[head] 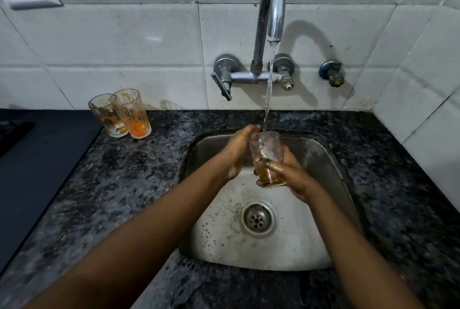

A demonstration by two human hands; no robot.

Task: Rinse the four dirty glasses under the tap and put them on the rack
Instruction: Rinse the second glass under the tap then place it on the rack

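Over the steel sink (323, 159) I hold a clear glass (266, 149) upright under the running tap (272, 4). Water streams into its mouth, and brownish liquid sits at its bottom. My right hand (291, 174) grips the lower part of the glass. My left hand (237, 151) is cupped against its left side near the rim. Two dirty glasses stand together on the counter at the left by the wall: one with orange residue (133, 114) and one behind it on the left (105, 115). No rack is in view.
The dark speckled granite counter (124, 184) surrounds the sink. A black stove top (37, 159) lies at the far left. The drain (257, 219) sits in the sink floor. The tap lever (221, 84) and a spare valve (332, 74) stick out from the tiled wall.
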